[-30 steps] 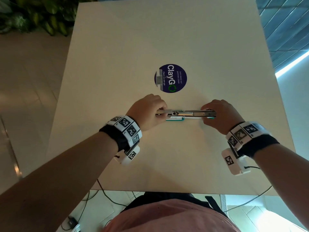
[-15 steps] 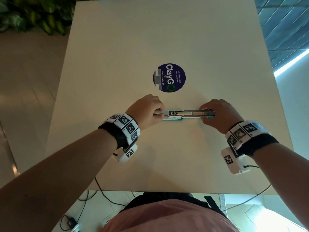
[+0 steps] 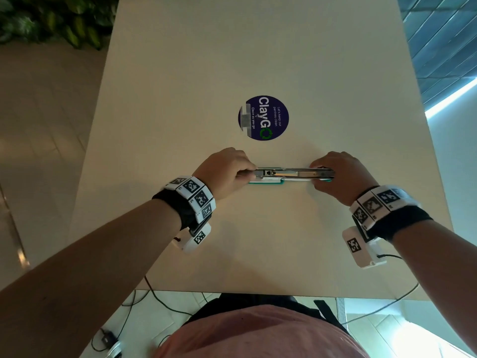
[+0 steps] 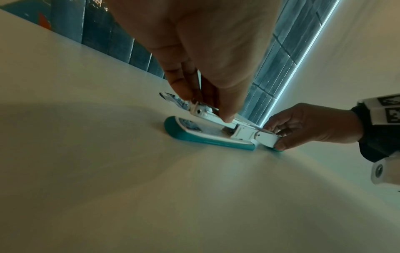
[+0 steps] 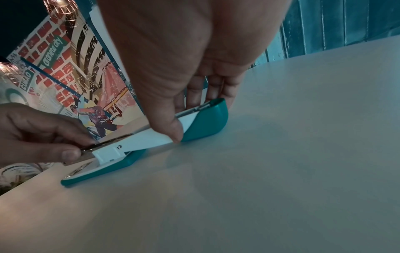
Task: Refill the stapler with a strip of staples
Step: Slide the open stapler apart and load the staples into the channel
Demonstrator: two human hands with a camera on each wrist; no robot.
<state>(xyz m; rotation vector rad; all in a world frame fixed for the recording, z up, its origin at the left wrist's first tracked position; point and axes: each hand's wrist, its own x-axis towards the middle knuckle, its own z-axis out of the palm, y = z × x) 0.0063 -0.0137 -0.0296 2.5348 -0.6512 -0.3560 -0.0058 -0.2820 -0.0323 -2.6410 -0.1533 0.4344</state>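
Note:
A teal and white stapler [image 3: 291, 174] lies opened out flat on the table, its long axis running left to right. My left hand [image 3: 251, 173] pinches the left end of the metal magazine [image 4: 203, 113] between thumb and fingers, above the teal base [image 4: 194, 137]. My right hand [image 3: 318, 174] grips the flipped-back top cover [image 5: 207, 119] at the right end, thumb on the near side and fingers behind. A short brass-coloured piece [image 3: 285, 173] shows in the open channel. I cannot tell whether it is staples.
The beige table [image 3: 258, 241] carries a round blue sticker [image 3: 263, 117] just beyond the stapler. The near table edge [image 3: 258, 293] is close to my body. Leafy plants [image 3: 51, 19] stand off the far left corner, and cables lie on the floor below.

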